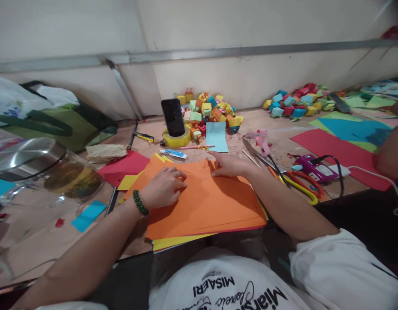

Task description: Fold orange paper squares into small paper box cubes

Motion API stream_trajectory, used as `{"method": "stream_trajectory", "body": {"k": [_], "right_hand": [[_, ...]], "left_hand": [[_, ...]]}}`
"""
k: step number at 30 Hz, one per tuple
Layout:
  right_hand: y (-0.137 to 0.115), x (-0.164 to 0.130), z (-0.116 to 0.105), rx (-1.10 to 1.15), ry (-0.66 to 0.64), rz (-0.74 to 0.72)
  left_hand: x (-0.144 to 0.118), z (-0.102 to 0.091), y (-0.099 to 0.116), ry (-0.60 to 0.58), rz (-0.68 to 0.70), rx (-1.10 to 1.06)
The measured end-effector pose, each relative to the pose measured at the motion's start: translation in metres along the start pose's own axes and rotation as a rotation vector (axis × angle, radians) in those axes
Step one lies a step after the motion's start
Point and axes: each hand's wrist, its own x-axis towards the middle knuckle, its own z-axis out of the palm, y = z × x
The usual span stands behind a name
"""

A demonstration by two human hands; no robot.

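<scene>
A stack of orange paper sheets [205, 206] lies on the table in front of me, with yellow sheets showing under it. My left hand [163, 187], with a green bead bracelet at the wrist, rests curled on the left part of the top orange sheet. My right hand [229, 165] lies flat on the sheet's far edge with its fingers pressing a fold there. Neither hand lifts anything.
A phone [173, 117] leans on a yellow tape roll [177, 138]. Behind it lie piles of coloured folded paper cubes [208, 111], a light blue sheet [216, 137], glue guns [260, 140], scissors [302, 185], a glass jar [50, 172] at left, and another person's arm [391, 150] at right.
</scene>
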Motion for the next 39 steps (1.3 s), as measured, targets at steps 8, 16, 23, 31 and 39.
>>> {"method": "stream_trajectory", "body": {"k": [8, 16, 23, 31, 39], "right_hand": [[-0.021, -0.012, -0.003, -0.295, 0.204, -0.325], [-0.028, -0.002, 0.023, -0.227, 0.347, -0.775], [-0.011, 0.007, 0.023, 0.004, 0.306, -0.673], [-0.016, -0.014, 0.009, -0.209, 0.123, -0.605], [-0.041, -0.021, 0.004, -0.176, -0.048, -0.368]], "left_hand": [[0.013, 0.013, 0.007, 0.078, -0.211, -0.094], [0.009, 0.002, 0.026, 0.204, -0.064, -0.051], [0.005, 0.0, -0.002, 0.225, 0.026, 0.027], [0.007, 0.006, 0.011, 0.126, 0.054, 0.196], [0.009, 0.007, 0.009, 0.008, -0.232, -0.168]]}}
